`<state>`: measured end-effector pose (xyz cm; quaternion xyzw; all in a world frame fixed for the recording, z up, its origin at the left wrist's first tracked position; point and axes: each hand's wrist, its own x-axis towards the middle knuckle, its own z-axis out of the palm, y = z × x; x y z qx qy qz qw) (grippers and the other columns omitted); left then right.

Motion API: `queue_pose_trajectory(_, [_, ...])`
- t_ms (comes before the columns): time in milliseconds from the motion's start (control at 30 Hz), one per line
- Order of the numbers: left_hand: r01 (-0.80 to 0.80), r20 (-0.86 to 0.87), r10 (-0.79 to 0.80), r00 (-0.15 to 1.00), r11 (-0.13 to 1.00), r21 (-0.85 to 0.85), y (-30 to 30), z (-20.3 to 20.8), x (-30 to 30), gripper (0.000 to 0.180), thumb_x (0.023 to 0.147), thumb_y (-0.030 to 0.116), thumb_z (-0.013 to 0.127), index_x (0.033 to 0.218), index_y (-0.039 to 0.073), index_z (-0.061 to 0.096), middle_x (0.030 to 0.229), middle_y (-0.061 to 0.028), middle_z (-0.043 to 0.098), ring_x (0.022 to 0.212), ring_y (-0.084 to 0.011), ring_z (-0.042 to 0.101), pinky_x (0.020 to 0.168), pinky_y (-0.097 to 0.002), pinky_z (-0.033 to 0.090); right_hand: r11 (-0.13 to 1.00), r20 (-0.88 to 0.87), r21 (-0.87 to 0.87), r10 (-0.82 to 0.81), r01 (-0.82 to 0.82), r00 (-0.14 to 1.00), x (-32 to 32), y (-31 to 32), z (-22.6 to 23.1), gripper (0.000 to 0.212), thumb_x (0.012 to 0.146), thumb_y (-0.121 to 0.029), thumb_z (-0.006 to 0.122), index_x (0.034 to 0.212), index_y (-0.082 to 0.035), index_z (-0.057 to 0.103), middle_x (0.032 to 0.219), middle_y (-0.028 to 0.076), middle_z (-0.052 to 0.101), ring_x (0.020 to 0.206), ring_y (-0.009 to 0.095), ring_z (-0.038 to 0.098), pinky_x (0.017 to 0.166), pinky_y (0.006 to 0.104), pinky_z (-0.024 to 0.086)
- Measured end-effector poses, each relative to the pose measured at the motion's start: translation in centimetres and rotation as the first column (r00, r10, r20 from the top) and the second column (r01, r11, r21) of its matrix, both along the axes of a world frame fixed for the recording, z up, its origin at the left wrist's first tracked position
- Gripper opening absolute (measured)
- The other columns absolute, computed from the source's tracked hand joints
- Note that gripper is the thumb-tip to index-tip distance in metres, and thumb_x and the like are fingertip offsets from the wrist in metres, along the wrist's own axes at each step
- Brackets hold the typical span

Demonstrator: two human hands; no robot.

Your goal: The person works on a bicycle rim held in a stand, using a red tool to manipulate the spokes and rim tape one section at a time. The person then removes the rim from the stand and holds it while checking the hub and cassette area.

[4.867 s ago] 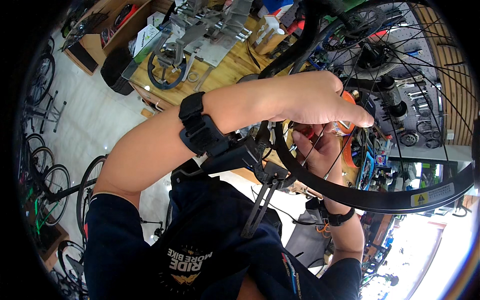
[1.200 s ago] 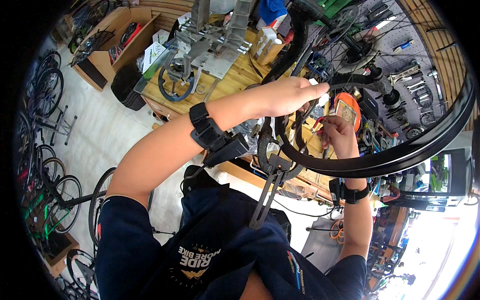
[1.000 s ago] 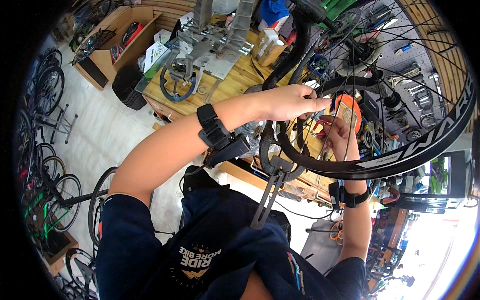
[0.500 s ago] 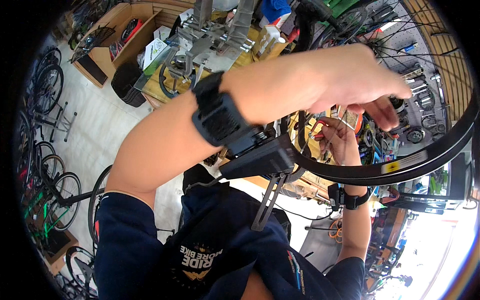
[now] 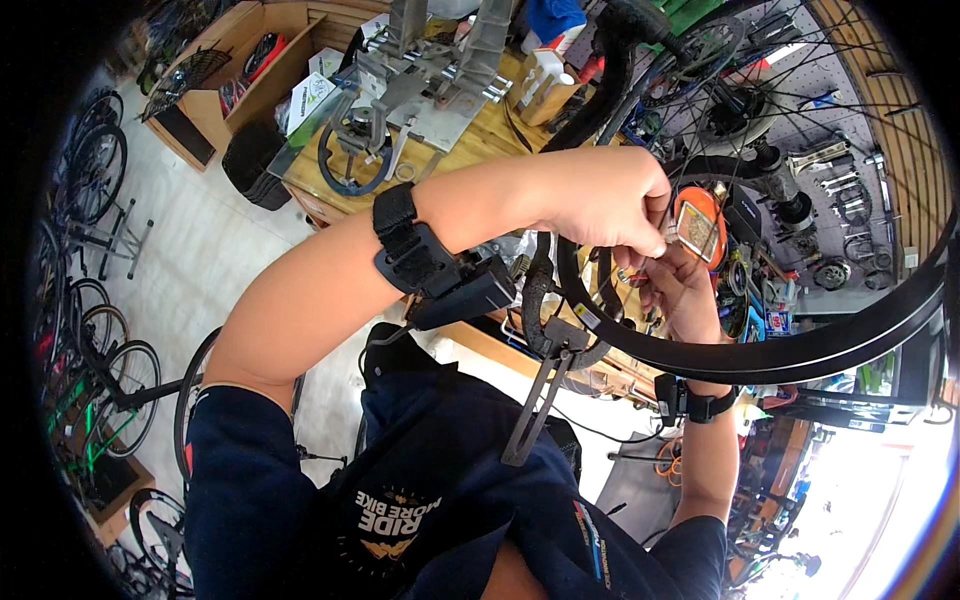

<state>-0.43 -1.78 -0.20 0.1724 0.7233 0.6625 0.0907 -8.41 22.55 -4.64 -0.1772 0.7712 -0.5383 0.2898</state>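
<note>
A black bicycle wheel rim [image 5: 760, 362] curves across the right side, its spokes running up toward the hub. My left hand [image 5: 615, 205] reaches over from the left, thumb and fingers pinched near the spokes just inside the rim. What it pinches is too small to make out. My right hand [image 5: 685, 295] comes up from below within the wheel, its fingertips close to the left ones. A small red spoke wrench [image 5: 632, 276] shows at its curled fingers, mostly hidden. Beside both hands is an orange piece [image 5: 702, 225] with a pale, square-framed face.
A metal stand bracket [image 5: 562, 345] is near the rim's left side. Behind lies a wooden workbench [image 5: 465, 165] with a metal fixture [image 5: 425, 75] and a yellowish bottle [image 5: 545, 85]. Tools hang on a pegboard [image 5: 815, 125]. Bicycles [image 5: 110, 370] line the left floor.
My left hand has come down and left from above the spokes to meet my right hand, its fingers closing. The rim has turned, carrying its label away from the lower right. My right hand has barely moved.
</note>
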Motion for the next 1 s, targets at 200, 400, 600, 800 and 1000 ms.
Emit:
queue_pose_trajectory(200, [-0.002, -0.006, 0.002, 1.000, 0.999, -0.041, -0.3, -0.9, -0.3, 0.021, 0.087, 0.015, 0.067, 0.087, -0.005, 0.060, 0.074, -0.0116, 0.069, 0.065, -0.0149, 0.065, 0.060, -0.0272, 0.049, 1.000, 0.022, 0.004, 0.008, -0.008, 1.000, 1.0, -0.8, 0.4, 0.027, 0.097, -0.011, 0.058, 0.120, 0.002, 0.060, 0.084, 0.005, 0.067, 0.060, 0.009, 0.059, 0.056, 0.0209, 0.050])
queue_pose_trajectory(400, [-0.018, -0.013, 0.017, 1.000, 0.994, -0.104, -0.3, -0.6, -0.2, 0.020, 0.087, 0.014, 0.067, 0.088, -0.004, 0.061, 0.075, -0.0106, 0.069, 0.065, -0.0143, 0.065, 0.059, -0.0272, 0.047, 0.996, 0.120, -0.036, 0.089, -0.086, 0.989, 2.1, -1.3, 1.3, 0.026, 0.097, -0.013, 0.059, 0.118, 0.002, 0.061, 0.086, 0.006, 0.068, 0.065, 0.010, 0.062, 0.059, 0.0210, 0.052])
queue_pose_trajectory(600, [-0.028, -0.002, 0.028, 1.000, 0.996, -0.090, -0.4, -1.0, -0.2, 0.020, 0.087, 0.015, 0.067, 0.088, -0.004, 0.061, 0.074, -0.0094, 0.069, 0.065, -0.0132, 0.064, 0.058, -0.0273, 0.046, 0.993, 0.175, -0.028, 0.115, -0.112, 0.978, 2.8, -2.2, 2.0, 0.023, 0.096, -0.014, 0.060, 0.112, 0.003, 0.062, 0.087, 0.007, 0.068, 0.066, 0.010, 0.063, 0.060, 0.0209, 0.052])
queue_pose_trajectory(800, [0.001, -0.030, -0.004, 1.000, 0.995, -0.104, -0.6, -1.7, -0.7, 0.030, 0.086, 0.023, 0.072, 0.093, -0.003, 0.060, 0.080, -0.0100, 0.068, 0.072, -0.0136, 0.064, 0.062, -0.0274, 0.048, 0.998, 0.122, 0.018, 0.056, -0.059, 0.991, 3.1, -2.9, 1.9, 0.022, 0.096, -0.011, 0.059, 0.111, 0.006, 0.060, 0.087, 0.007, 0.067, 0.066, 0.010, 0.062, 0.060, 0.0212, 0.051])
queue_pose_trajectory(1000, [-0.332, -0.119, 0.320, 0.940, 0.937, -0.106, -0.6, -3.1, -0.8, 0.080, 0.073, 0.051, 0.080, 0.110, -0.015, 0.055, 0.094, -0.0205, 0.067, 0.083, -0.0262, 0.065, 0.072, -0.0336, 0.050, 0.997, 0.104, -0.010, 0.082, -0.081, 0.991, 3.4, -3.6, 2.5, 0.021, 0.095, -0.010, 0.061, 0.108, 0.006, 0.058, 0.083, 0.006, 0.065, 0.062, 0.009, 0.058, 0.056, 0.0216, 0.048])
